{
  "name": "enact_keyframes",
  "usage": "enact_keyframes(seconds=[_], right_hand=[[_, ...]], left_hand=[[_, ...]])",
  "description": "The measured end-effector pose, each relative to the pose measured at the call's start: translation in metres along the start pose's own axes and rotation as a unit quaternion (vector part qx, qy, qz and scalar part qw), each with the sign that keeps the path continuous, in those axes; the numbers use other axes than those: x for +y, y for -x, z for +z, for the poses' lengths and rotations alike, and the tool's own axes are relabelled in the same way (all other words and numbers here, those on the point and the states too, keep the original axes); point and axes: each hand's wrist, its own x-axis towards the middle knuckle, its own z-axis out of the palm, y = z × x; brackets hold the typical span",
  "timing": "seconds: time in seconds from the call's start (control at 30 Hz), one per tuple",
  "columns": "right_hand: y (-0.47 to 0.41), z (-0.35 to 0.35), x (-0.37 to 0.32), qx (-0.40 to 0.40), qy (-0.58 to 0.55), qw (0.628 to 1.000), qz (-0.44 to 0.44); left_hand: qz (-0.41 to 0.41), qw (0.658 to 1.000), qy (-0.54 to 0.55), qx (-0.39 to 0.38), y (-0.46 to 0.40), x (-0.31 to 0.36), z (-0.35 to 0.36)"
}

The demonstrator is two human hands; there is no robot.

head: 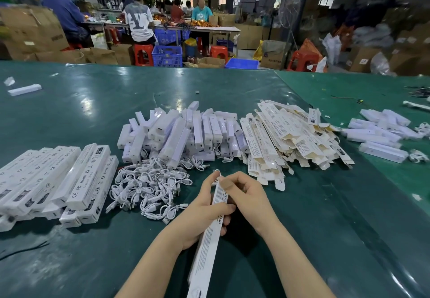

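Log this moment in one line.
left hand: grips long white box | right hand: pinches box top | ahead: lamps, cables | right: flat cartons | left: closed boxes

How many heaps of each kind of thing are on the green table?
White lamp heaps: 2
White cable heaps: 1
Flat carton heaps: 1
Closed lamp box heaps: 1
Total: 5
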Motion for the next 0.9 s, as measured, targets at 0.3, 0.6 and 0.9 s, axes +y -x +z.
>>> enact_keyframes(seconds=[0.3, 0.6, 0.9], right_hand=[[-0.005, -0.002, -0.003, 0.104, -0.169, 0.977, 0.083], [-0.011, -0.008, 0.006, 0.179, -0.179, 0.959, 0.129], [-0.008, 0.007, 0.021, 0.056, 0.242, 0.969, 0.004]], left_hand=[[0.007, 0.995, 0.094, 0.034, -0.001, 0.014, 0.002], [0.173, 0.977, -0.109, 0.065, 0.008, 0.009, 0.012], [0.184, 0.95, 0.054, 0.246, -0.001, 0.015, -0.001]])
